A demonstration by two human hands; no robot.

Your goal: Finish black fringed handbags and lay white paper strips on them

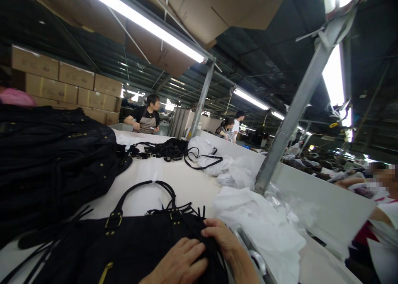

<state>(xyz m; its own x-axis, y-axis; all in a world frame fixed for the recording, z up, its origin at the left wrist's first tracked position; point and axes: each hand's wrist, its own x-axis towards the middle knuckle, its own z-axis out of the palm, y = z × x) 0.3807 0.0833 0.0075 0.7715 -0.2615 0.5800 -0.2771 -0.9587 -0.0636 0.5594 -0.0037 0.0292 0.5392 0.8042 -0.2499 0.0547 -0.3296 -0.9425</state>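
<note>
A black handbag lies on the white table in front of me, with its two looped handles standing up on gold-coloured buckles and a gold zip pull on its front. My left hand is at the right part of the front panel, its fingers bent and closed on the black material. At the upper right end of the same bag, my right hand pinches the edge between thumb and fingers. What lies under the fingertips is hidden. Thin black tassels and straps hang off both ends of the bag.
A tall pile of black bags stands at left. Black straps lie farther back on the table. White wrapping sheets and a metal post are at right. Several people work beyond; cartons are stacked behind.
</note>
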